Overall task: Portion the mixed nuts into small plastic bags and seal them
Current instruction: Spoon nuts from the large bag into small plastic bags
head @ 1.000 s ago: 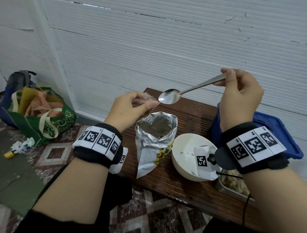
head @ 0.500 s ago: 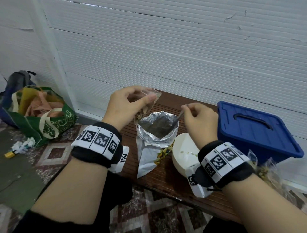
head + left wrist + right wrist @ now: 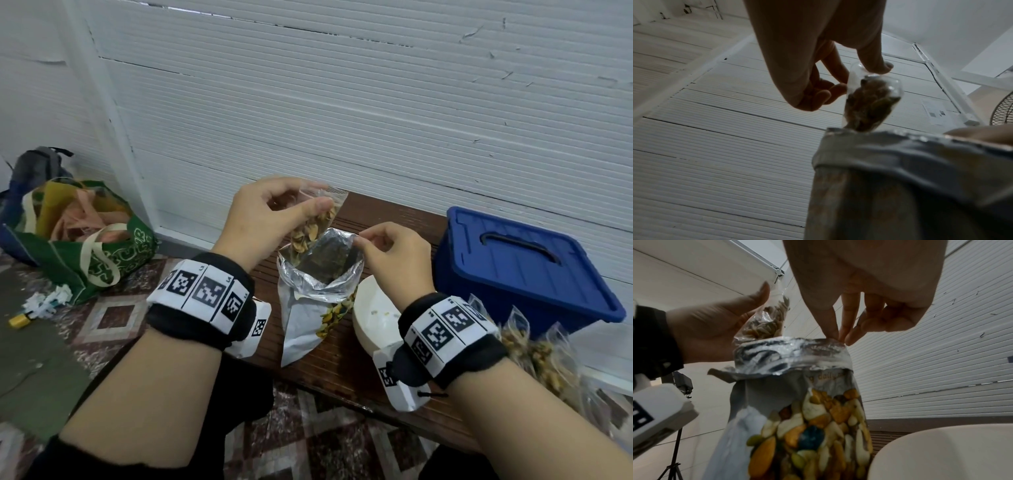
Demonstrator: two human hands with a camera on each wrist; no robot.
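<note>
My left hand (image 3: 301,205) pinches a small clear plastic bag (image 3: 317,228), partly filled with nuts, by its top. It hangs just over the mouth of the open foil nut bag (image 3: 308,308), which stands on the wooden bench (image 3: 342,370). My right hand (image 3: 359,240) pinches the far right rim of the foil bag. In the left wrist view my left hand (image 3: 863,76) holds the small bag (image 3: 871,100) above the foil bag (image 3: 900,178). In the right wrist view my right hand (image 3: 840,337) grips the foil rim of the foil bag (image 3: 797,402). No spoon shows.
A white bowl (image 3: 373,318) sits just right of the foil bag, under my right wrist. A blue lidded box (image 3: 513,267) stands at the right, with several filled small bags (image 3: 534,346) in front of it. A green cloth bag (image 3: 85,240) lies on the floor at left.
My right hand came down from holding a spoon high, put it into the foil bag, and now pinches the bag's rim. The left hand kept the small bag in place.
</note>
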